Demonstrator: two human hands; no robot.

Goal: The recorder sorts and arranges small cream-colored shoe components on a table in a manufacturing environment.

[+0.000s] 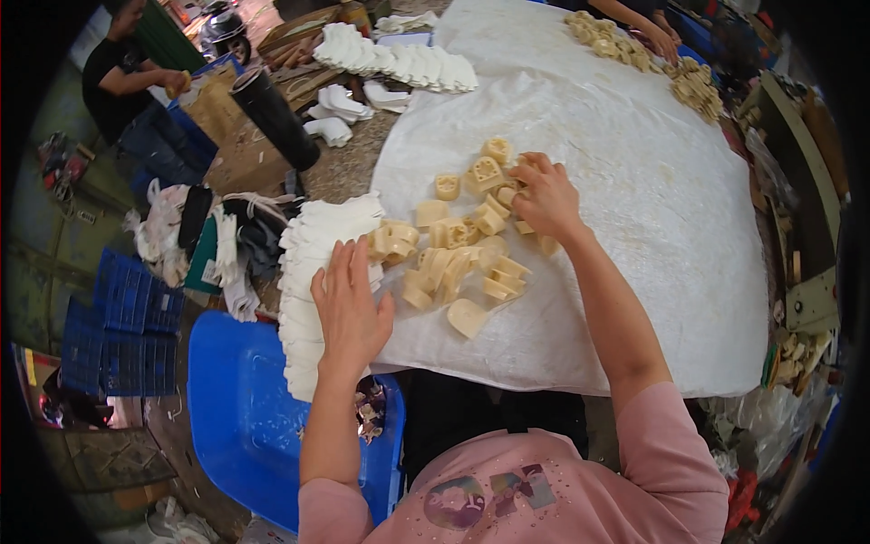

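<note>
Cream pieces: my loose heap of small, shiny cream pieces (pixel 444 272) lay on the white sheet (pixel 652 272) in front of me, some stacked aslant; one rounded piece (pixel 467 317) lay flat at six o'clock. I took every direction from the middle of this heap.
Left hand: mine (pixel 355 308) was at eight o'clock, palm down over the edge of the near white row, fingers extended and close together, thumb held apart, fingertips just beside the heap's nearest pieces.
Right hand: mine (pixel 548 199) was at two o'clock, fingers bent down over the heap's edge; I could not tell whether they pinched a piece.
Near white row: overlapping white pieces (pixel 304 254) ran along nine o'clock, partly beneath my left hand.
Blue tub: it (pixel 222 390) stood lower down at eight o'clock.
Black cylinder: it (pixel 276 122) leaned at ten o'clock.
Far white row: more overlapping white pieces (pixel 426 68) lay at eleven o'clock.
Far cream heap: further cream pieces (pixel 612 41) lay at one o'clock, near a co-worker's hand (pixel 664 41).
</note>
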